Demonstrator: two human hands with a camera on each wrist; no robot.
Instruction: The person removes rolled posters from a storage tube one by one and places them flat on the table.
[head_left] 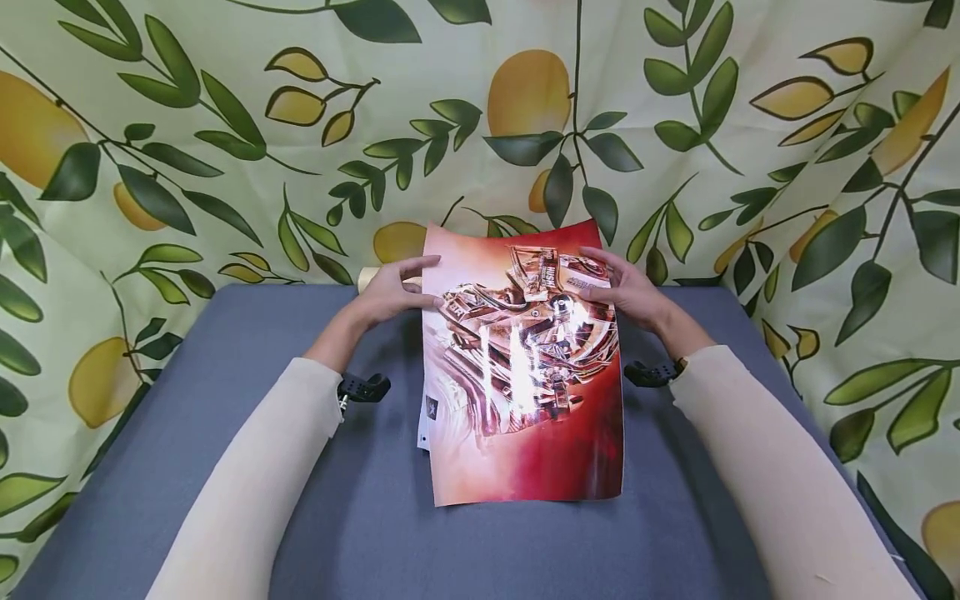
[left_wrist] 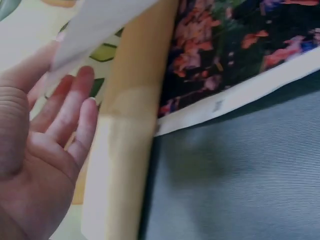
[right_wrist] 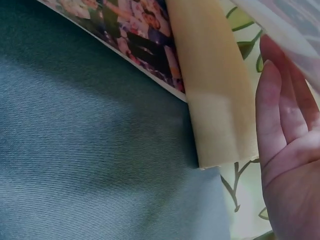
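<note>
A glossy red poster (head_left: 525, 467) with a motorcycle picture is held up over the table, glare across its middle. My left hand (head_left: 393, 292) pinches its upper left edge; in the left wrist view the other fingers (left_wrist: 65, 107) are loosely bent behind the sheet. At the upper right edge, my right hand (head_left: 626, 287) grips with the thumb in front and fingers behind. Beneath the poster lies another colourful print (left_wrist: 225, 60) with a white border, mostly hidden in the head view. Beside that print runs a tan tube-like roll (right_wrist: 215, 90).
A blue-grey cloth (head_left: 360, 517) covers the table. Behind and around it hangs a curtain (head_left: 450, 75) printed with leaves and yellow fruit. The roll's end (head_left: 367, 277) shows at the table's back edge, past my left hand.
</note>
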